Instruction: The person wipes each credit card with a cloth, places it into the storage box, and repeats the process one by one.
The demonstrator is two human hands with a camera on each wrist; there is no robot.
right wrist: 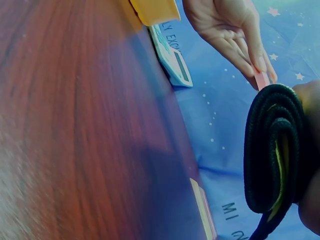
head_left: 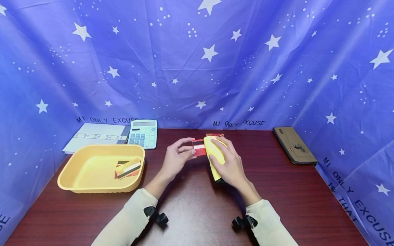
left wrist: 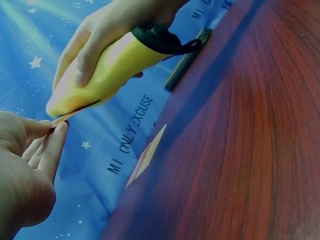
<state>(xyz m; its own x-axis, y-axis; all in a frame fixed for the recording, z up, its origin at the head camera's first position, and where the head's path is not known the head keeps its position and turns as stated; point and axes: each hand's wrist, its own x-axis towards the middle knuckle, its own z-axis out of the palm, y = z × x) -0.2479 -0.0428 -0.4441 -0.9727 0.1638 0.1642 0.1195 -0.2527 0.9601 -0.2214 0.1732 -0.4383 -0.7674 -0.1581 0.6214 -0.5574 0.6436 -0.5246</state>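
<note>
My left hand (head_left: 176, 158) pinches the left end of a red card (head_left: 199, 147) that has a black stripe and a white strip. In my right hand (head_left: 229, 160) is a folded yellow cloth-like piece with a dark green edge (head_left: 213, 153), held with the fingers on top and the thumb at its left side. The card's right end is hidden at the yellow piece. Rolled dark green layers (right wrist: 272, 150) show at its near end in the right wrist view. Both are held up above the table in the left wrist view. Behind the yellow piece lies another card (head_left: 210, 134).
At left stands a yellow basin (head_left: 89, 186) with a few bank-type cards (head_left: 127, 169) in it. Behind it are a white box-like item (head_left: 95, 131) and a calculator (head_left: 143, 135). A brown wallet (head_left: 293, 145) lies at the right edge. A starry blue curtain (head_left: 184, 68) surrounds the table.
</note>
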